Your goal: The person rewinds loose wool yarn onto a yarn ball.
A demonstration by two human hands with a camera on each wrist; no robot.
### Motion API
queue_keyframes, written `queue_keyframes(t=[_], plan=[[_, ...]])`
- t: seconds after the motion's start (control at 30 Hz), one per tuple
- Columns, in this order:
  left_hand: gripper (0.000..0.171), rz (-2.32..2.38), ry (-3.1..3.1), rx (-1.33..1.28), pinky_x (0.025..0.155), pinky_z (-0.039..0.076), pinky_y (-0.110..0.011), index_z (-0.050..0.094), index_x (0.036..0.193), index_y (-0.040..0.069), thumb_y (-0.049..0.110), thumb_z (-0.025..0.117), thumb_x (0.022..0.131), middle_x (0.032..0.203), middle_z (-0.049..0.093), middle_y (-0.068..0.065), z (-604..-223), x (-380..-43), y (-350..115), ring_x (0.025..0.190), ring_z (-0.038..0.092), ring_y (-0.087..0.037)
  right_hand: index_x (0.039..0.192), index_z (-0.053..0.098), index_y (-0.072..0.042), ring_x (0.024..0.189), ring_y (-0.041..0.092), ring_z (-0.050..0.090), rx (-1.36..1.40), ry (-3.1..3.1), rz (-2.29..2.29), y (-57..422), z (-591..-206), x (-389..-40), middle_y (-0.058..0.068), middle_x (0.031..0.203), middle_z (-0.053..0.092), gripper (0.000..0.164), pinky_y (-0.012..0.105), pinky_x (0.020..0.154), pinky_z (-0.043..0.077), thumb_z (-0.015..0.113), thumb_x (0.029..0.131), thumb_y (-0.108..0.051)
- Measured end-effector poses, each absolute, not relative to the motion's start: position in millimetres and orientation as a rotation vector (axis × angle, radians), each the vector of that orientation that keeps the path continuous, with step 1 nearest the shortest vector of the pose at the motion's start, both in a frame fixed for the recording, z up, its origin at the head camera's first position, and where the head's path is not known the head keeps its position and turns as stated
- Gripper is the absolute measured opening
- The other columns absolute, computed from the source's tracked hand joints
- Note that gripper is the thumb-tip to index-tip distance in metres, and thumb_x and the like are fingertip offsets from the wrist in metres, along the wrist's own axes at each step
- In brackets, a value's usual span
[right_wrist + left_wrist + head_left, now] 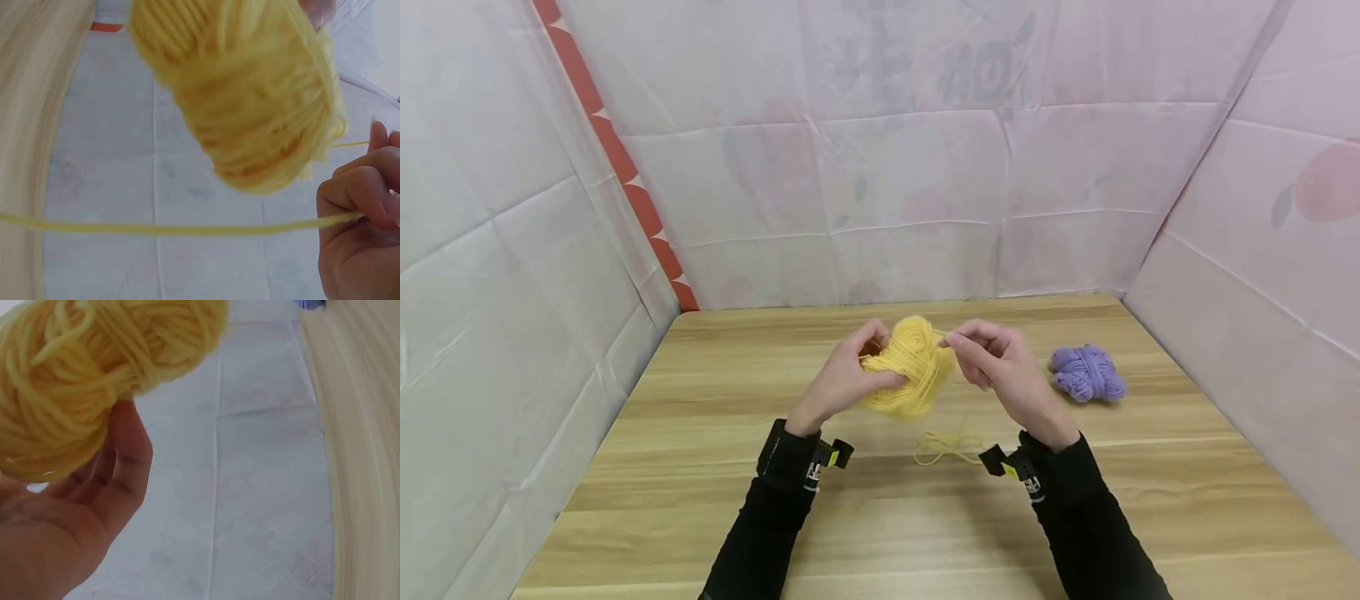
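Note:
A ball of yellow yarn (917, 371) is held above the table by my left hand (842, 375), with the thumb across its near side and fingers behind. In the left wrist view the yarn ball (69, 381) rests against the curled fingers (128, 444). My right hand (1007, 371), just right of the ball, pinches a strand of its yarn. The right wrist view shows that strand (187, 229) running out of the right hand (359, 206), and a short taut length between the fingertips and the ball. A loose tangle of yellow yarn (947, 446) lies below on the table.
A purple yarn bundle (1087, 372), bound round its middle, lies on the wooden table (700, 475) to the right. Pale printed sheets (887, 183) stand as walls at the back and both sides. A red scalloped strip (617, 158) runs down the back left corner.

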State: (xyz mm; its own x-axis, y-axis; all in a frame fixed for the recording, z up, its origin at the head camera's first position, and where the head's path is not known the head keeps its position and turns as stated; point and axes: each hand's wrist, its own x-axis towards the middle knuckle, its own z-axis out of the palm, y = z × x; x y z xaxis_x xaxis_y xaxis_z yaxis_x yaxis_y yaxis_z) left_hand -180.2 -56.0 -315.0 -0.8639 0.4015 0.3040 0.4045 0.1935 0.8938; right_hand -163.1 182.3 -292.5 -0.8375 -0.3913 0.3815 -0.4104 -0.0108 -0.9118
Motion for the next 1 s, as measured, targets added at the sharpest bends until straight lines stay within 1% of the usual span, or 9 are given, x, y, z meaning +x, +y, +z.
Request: queue_keyframes(t=[0.1,0.23,0.37,0.53,0.6,0.67,0.77,0.9,1.0], plan=[[0.037,-1.86,-2.355,-0.7,0.067,0.05,-0.026,0.045,0.092,0.011,0.012,0.077,0.076,0.094,0.051,-0.004,-316.0,-181.8,-55.5,0.085,0.055,-0.019,0.109,0.065,0.002,0.052,0.016,0.033,0.887,-2.268,1.916,180.8,-289.4,-159.1,-0.002,0.061,0.04,0.023,0.031,0.047,0.029,0.054,0.099,-0.015],[0.039,-1.907,-2.249,-0.569,0.069,0.049,-0.027,0.042,0.093,0.011,0.014,0.078,0.078,0.096,0.049,-0.004,-317.6,-182.2,-55.9,0.088,0.053,-0.019,0.109,0.066,0.004,0.053,0.016,0.035,0.882,-2.347,1.845,178.7,-287.1,-153.3,-0.003,0.061,0.04,0.026,0.032,0.047,0.03,0.056,0.098,-0.017],[0.039,-1.971,-2.122,-0.495,0.069,0.047,-0.025,0.038,0.094,0.011,0.015,0.076,0.082,0.097,0.044,-0.003,-319.4,-182.9,-56.5,0.089,0.05,-0.019,0.108,0.069,-0.001,0.051,0.015,0.035,0.952,-2.396,1.818,175.0,-288.3,-149.2,-0.003,0.061,0.04,0.022,0.034,0.045,0.03,0.057,0.098,-0.016],[0.037,-2.106,-1.918,-0.428,0.067,0.053,-0.023,0.037,0.094,0.009,0.012,0.073,0.084,0.101,0.046,-0.003,-318.8,-185.9,-57.0,0.091,0.055,-0.017,0.106,0.072,-0.01,0.05,0.01,0.036,1.127,-2.454,1.704,165.9,-292.5,-150.0,-0.003,0.062,0.043,0.016,0.029,0.042,0.032,0.058,0.096,-0.012],[0.035,-2.143,-1.851,-0.419,0.068,0.055,-0.022,0.038,0.095,0.01,0.011,0.072,0.085,0.103,0.047,-0.004,-317.7,-186.4,-57.8,0.092,0.058,-0.017,0.105,0.072,-0.012,0.049,0.007,0.035,1.189,-2.489,1.668,162.1,-294.6,-151.7,-0.001,0.061,0.043,0.016,0.026,0.041,0.032,0.058,0.096,-0.011],[0.032,-2.179,-1.795,-0.42,0.07,0.057,-0.024,0.04,0.097,0.01,0.012,0.07,0.086,0.104,0.049,-0.004,-316.8,-186.4,-58.8,0.093,0.06,-0.017,0.104,0.073,-0.008,0.049,0.005,0.036,1.217,-2.535,1.65,158.7,-296.5,-153.5,-0.002,0.061,0.043,0.016,0.023,0.041,0.033,0.058,0.096,-0.011],[0.028,-2.223,-1.733,-0.433,0.073,0.058,-0.025,0.043,0.102,0.01,0.012,0.068,0.088,0.108,0.051,-0.006,-315.5,-185.6,-59.8,0.095,0.064,-0.018,0.102,0.074,-0.008,0.048,0.003,0.036,1.215,-2.605,1.599,155.2,-299.7,-156.8,-0.003,0.059,0.043,0.017,0.02,0.042,0.035,0.058,0.096,-0.013],[0.027,-2.274,-1.674,-0.476,0.074,0.058,-0.025,0.045,0.109,0.009,0.009,0.064,0.09,0.11,0.052,-0.007,-313.1,-183.3,-59.7,0.095,0.064,-0.017,0.101,0.075,-0.011,0.048,0.002,0.037,1.204,-2.652,1.537,153.5,-306.6,-163.7,-0.005,0.059,0.044,0.017,0.02,0.043,0.036,0.059,0.096,-0.015],[0.027,-2.369,-1.609,-0.543,0.077,0.058,-0.025,0.044,0.113,0.009,0.006,0.06,0.092,0.114,0.052,-0.007,-310.2,-180.8,-59.9,0.097,0.064,-0.016,0.102,0.074,-0.009,0.047,0.003,0.037,1.207,-2.665,1.541,154.1,-312.7,-170.5,-0.004,0.059,0.045,0.019,0.02,0.041,0.036,0.058,0.097,-0.015]])
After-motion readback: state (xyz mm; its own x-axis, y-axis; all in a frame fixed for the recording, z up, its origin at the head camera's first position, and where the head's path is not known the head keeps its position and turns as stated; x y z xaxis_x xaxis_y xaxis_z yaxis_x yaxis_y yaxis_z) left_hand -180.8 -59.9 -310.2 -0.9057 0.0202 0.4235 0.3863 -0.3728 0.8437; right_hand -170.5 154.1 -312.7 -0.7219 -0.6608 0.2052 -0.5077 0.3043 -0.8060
